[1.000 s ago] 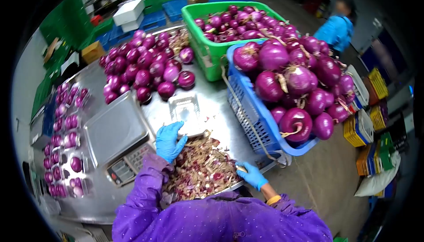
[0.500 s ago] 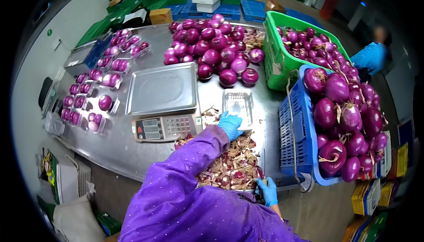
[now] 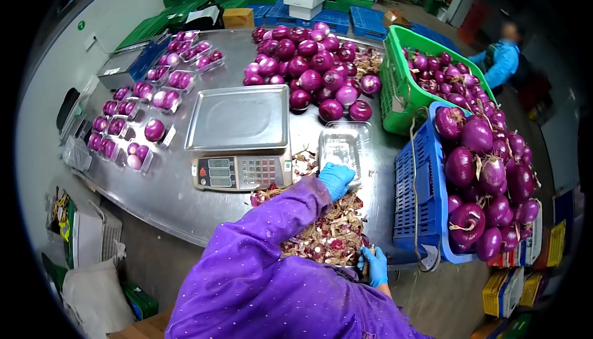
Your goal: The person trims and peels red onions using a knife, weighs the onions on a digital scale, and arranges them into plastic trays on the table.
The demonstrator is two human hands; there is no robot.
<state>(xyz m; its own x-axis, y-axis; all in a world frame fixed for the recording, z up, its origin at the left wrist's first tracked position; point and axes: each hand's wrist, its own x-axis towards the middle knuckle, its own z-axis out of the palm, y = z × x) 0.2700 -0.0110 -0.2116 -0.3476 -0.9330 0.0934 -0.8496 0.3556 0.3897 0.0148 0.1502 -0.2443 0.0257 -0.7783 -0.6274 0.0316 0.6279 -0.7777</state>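
My left hand (image 3: 336, 180), in a blue glove and purple sleeve, is closed at the near end of a clear plastic tray (image 3: 346, 144) that shows no onions in it. Below that hand spreads a heap of onion skins and root trimmings (image 3: 327, 237). By the heap's near right edge, my right hand (image 3: 374, 268), also gloved in blue, has its fingers wrapped round a brown handle (image 3: 365, 270); whatever it belongs to is hidden. A pile of peeled red onions (image 3: 309, 61) lies beyond the tray, and a digital scale (image 3: 238, 119) with a bare metal pan stands left of it.
Right of the tray stand a blue crate (image 3: 407, 197) and a green crate (image 3: 395, 98), both heaped with red onions. Several clear trays of onions (image 3: 143, 90) sit on the metal table's left side. A person in blue (image 3: 503, 61) is beyond the crates.
My view has shifted a little, so most things appear farther right. The left hand's fingers have drawn in at the tray's near end. The brown handle in my right hand now shows more clearly.
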